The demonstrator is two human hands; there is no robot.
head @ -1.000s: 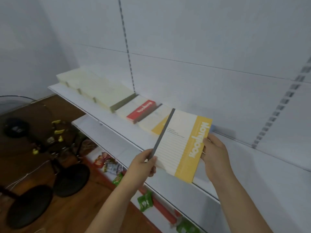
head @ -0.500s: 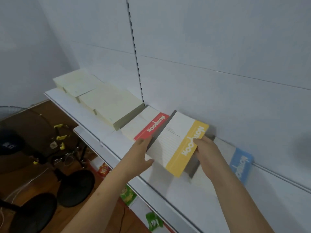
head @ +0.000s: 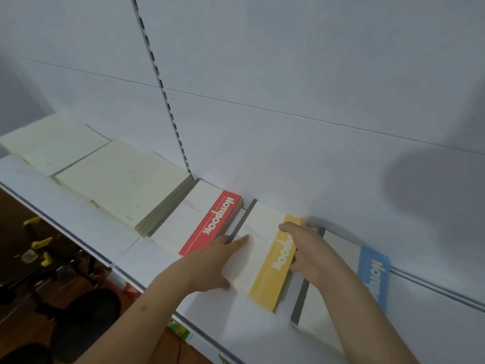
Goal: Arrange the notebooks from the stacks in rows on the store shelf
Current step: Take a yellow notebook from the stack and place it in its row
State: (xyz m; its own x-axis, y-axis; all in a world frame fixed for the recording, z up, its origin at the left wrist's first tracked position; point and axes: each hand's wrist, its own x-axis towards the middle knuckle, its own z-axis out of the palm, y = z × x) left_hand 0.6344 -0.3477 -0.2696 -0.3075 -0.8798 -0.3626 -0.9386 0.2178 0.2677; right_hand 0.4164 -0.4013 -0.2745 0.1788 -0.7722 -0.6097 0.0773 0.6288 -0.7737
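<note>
Taking the yellow notebook [head: 265, 261] as my landmark, I read the white store shelf [head: 86, 227] from its far left end: two cream stacks [head: 105, 177] lie flat there, plain covers up, well left of the landmark and pushed against the back panel. Just right of those stacks, and just left of the landmark, the red notebook [head: 210, 224] lies flat with its red band and white lettering facing up; a narrow gap separates it from the landmark's dark spine. Below the shelf edge on that side I see dark round stool seats [head: 84, 319] on a brown floor and some yellow clips. My left hand [head: 210, 264] rests on the landmark's left part, fingers fairly straight and spread over the cream cover, thumb low by the near corner. The yellow notebook itself lies on the shelf, its far end close to the back panel. My right hand [head: 312, 253] is on its right edge, fingers curled over the yellow band, thumb tucked down along that side, so it grips that edge. Right of the landmark, partly under my right forearm, lies a blue notebook [head: 372, 274] with a grey spine, its blue band towards the back panel
</note>
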